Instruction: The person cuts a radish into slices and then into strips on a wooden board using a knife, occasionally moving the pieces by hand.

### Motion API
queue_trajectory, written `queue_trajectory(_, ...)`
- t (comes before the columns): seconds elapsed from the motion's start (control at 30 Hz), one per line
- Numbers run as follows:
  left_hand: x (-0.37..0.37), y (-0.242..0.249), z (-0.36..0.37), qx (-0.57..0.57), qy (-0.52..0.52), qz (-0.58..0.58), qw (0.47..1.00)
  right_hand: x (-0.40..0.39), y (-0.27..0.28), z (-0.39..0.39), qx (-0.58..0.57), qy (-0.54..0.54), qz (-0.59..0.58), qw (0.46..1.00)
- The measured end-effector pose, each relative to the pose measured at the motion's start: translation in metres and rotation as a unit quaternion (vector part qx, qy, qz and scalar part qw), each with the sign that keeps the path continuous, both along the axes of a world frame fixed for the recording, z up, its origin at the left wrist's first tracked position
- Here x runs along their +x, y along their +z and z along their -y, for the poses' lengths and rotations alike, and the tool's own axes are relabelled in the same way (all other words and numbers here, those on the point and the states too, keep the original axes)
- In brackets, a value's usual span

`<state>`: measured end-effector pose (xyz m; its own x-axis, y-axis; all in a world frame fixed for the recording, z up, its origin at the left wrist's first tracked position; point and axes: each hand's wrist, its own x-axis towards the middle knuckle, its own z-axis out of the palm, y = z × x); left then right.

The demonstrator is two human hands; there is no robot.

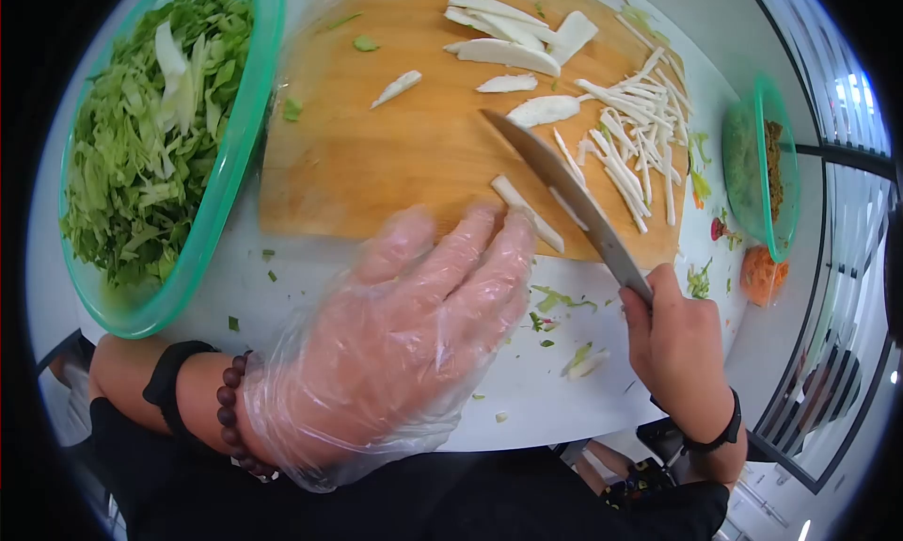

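My left hand (404,325), in a clear plastic glove, lies with fingers apart over the near edge of the wooden cutting board (348,165). Its fingertips are at a white strip (527,214); whether they press on it is hard to tell. My right hand (679,339) is bare and closed round the handle of a knife (574,198), whose blade slants up and left across the board. A thin white sliver clings to the blade. Beyond the blade are white slices (503,56), and to its right lies a heap of thin white strips (640,127).
A green-rimmed bowl of shredded green leaves (155,127) stands at the left. On the right are a smaller green bowl (762,165) with brown contents and a container of orange shreds (764,276). Vegetable scraps (583,360) dot the white table (508,419).
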<state>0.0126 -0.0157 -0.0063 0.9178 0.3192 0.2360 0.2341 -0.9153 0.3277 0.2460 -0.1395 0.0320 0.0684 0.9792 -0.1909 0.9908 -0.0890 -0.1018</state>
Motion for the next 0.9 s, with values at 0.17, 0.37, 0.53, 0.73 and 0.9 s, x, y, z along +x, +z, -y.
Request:
queue_trajectory(0.17,0.0,-0.002,0.002,0.01,0.014,0.011,1.0,0.0,0.011,0.006,0.02,0.012,-0.044,0.999)
queue_trajectory(0.37,0.001,-0.005,0.006,0.021,0.027,0.01,0.999,-0.005,0.019,0.015,-0.037,-0.012,-0.045,0.998)
queue_trajectory(0.53,0.0,-0.002,0.004,0.022,0.019,0.001,1.0,-0.002,0.014,0.018,0.008,0.036,0.002,0.999)
queue_trajectory(0.73,0.0,-0.006,0.005,0.038,0.023,0.0,0.999,0.0,0.016,0.024,-0.005,0.035,-0.008,0.999)
queue_trajectory(0.9,0.0,-0.004,0.005,0.026,0.02,-0.01,0.999,-0.001,0.017,0.024,-0.02,0.036,-0.003,0.999)
